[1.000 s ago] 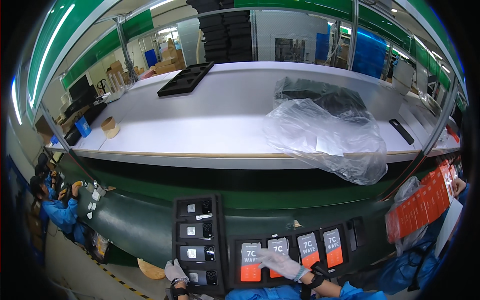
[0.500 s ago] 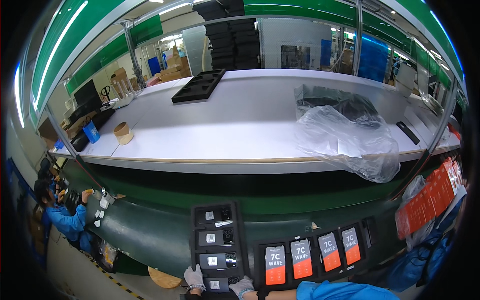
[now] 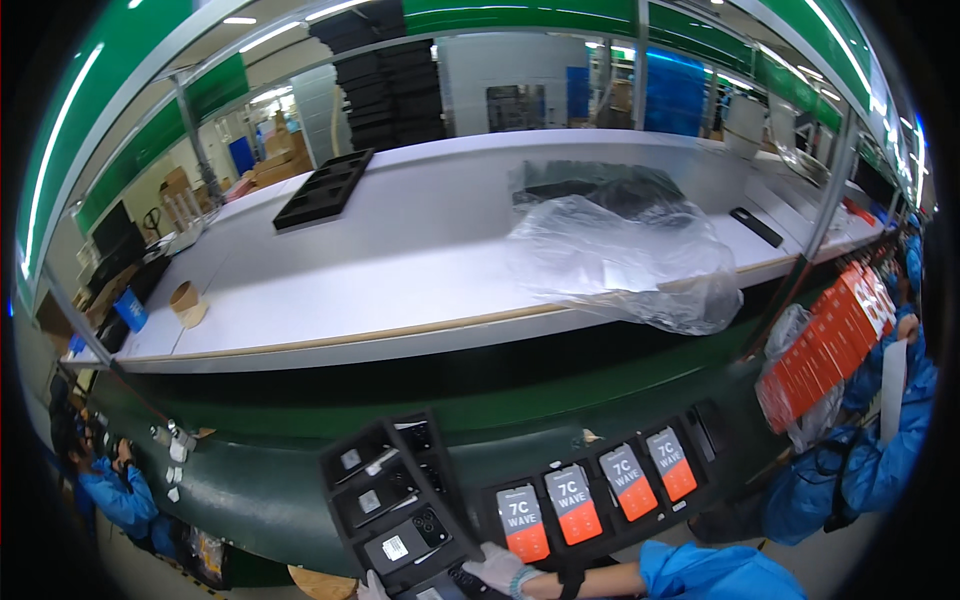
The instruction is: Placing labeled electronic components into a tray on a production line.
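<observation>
My left hand (image 3: 371,587), in a pale glove, grips the near left edge of a black tray (image 3: 457,525); only part of it shows at the bottom of the picture. On the near right side, my gloved right hand (image 3: 492,569) is closed on the same tray. The tray is tilted above the green surface, and several dark phones (image 3: 418,536) lie in its compartments, some with white labels. Just right of it, a second black tray (image 3: 552,522) holds several grey-and-orange boxes (image 3: 572,503).
Beyond the green conveyor belt (image 3: 250,485) runs a white shelf (image 3: 400,250) with an empty black tray (image 3: 325,188), clear plastic bags (image 3: 625,260) and a tape roll (image 3: 187,304). Orange cartons (image 3: 825,345) stand at right beside a person in blue (image 3: 860,480). Another person (image 3: 120,495) works at left.
The tray of phones has gone from lying flat to tilted and turned, with both hands gripping it. The whole view has swung to the right.
</observation>
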Demonstrator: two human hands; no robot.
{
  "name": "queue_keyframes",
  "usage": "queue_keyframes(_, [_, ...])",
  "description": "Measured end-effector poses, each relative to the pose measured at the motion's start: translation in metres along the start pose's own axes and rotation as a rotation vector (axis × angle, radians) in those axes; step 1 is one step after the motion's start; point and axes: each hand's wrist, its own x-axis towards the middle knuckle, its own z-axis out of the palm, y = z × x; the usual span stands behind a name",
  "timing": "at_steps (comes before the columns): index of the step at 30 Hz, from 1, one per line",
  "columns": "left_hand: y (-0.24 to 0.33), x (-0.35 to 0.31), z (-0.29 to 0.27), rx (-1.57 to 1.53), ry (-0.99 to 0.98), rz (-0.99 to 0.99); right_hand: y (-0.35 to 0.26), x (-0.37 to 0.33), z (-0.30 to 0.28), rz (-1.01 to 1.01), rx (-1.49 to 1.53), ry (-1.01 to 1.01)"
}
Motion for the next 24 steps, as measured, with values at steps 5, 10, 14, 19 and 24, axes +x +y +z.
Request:
queue_keyframes(5, [0.023, -0.077, 0.085, -0.150, 0.013, -0.033, 0.066, -0.013, -0.104, 0.003, 0.152, 0.250])
queue_keyframes(10, [0.033, -0.147, 0.168, 0.029, -0.324, -0.096, 0.116, -0.046, -0.245, -0.184, -0.180, 0.035])
queue_keyframes(14, [-0.014, -0.200, 0.240, -0.137, -0.501, -0.236, 0.161, -0.077, -0.294, -0.193, -0.320, -0.124])
queue_keyframes(19, [0.002, -0.239, 0.300, -0.284, -0.600, -0.462, 0.203, -0.085, -0.325, 0.015, -0.291, -0.282])
queue_keyframes(24, [0.005, -0.249, 0.336, -0.207, -0.773, -0.444, 0.267, -0.079, -0.325, -0.086, -0.572, -0.114])
